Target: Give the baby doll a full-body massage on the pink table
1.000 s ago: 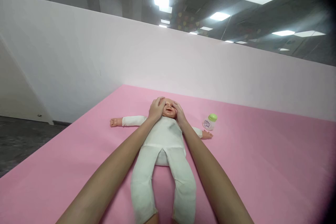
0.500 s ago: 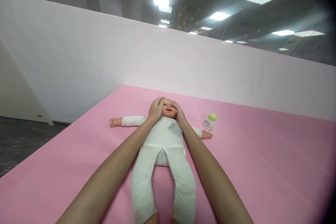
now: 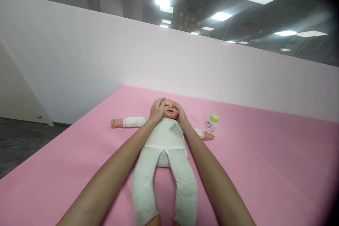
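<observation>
A baby doll [image 3: 165, 134] in white cloth lies on its back on the pink surface, arms spread and legs toward me. My left hand [image 3: 158, 108] rests against the left side of the doll's head [image 3: 170, 109], fingers lying along the temple and forehead. Against the head's right side lies my right hand [image 3: 181, 114], its fingertips beside the doll's eye. Neither hand is wrapped round anything; both have their fingers extended on the head. My forearms pass over the doll's arms and along its body.
A small clear bottle with a green cap [image 3: 212, 123] stands right of the doll, close to its hand. The pink tabletop [image 3: 265, 155] meets a white partition [image 3: 185, 60] at the back. Dark floor [image 3: 23, 144] shows past the table's left edge.
</observation>
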`<state>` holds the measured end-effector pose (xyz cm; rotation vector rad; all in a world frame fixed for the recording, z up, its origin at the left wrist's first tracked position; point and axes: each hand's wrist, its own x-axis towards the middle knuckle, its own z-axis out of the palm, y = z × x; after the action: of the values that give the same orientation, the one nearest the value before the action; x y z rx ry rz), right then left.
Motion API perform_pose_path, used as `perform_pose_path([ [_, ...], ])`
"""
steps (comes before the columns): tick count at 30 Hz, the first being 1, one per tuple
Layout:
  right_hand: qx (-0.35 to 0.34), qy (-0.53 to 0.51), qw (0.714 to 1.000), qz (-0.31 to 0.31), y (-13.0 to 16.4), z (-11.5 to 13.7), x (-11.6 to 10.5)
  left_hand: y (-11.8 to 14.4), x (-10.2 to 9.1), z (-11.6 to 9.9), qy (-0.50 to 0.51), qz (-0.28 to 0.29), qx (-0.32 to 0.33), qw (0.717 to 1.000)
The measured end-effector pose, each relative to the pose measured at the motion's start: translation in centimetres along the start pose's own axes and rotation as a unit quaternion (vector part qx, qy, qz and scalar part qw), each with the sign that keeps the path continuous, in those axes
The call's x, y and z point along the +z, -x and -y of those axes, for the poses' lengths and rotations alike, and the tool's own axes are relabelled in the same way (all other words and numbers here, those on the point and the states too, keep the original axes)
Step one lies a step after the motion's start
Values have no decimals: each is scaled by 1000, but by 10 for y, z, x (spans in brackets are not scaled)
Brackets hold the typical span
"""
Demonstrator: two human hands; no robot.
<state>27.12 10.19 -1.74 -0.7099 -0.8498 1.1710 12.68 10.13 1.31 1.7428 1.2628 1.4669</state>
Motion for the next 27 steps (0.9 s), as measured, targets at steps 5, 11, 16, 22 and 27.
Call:
perform_pose_path([
  [5, -9, 8, 1000, -2, 0, -1, 0, 0, 0, 0, 3, 2, 3, 1000],
  [11, -2, 17, 1000, 6, 0, -1, -1, 0, 0, -1, 4, 1, -6, 1000],
  [16, -12, 13, 1000, 0, 0, -1, -1, 2, -1, -2, 3, 3, 4, 1000],
  [22, -6, 12, 1000, 4, 1, 0, 0, 1, 0, -1, 0, -2, 0, 1000],
  [27, -8, 3, 1000, 1, 1, 0, 0, 1, -1, -2, 2, 1, 7, 1000],
])
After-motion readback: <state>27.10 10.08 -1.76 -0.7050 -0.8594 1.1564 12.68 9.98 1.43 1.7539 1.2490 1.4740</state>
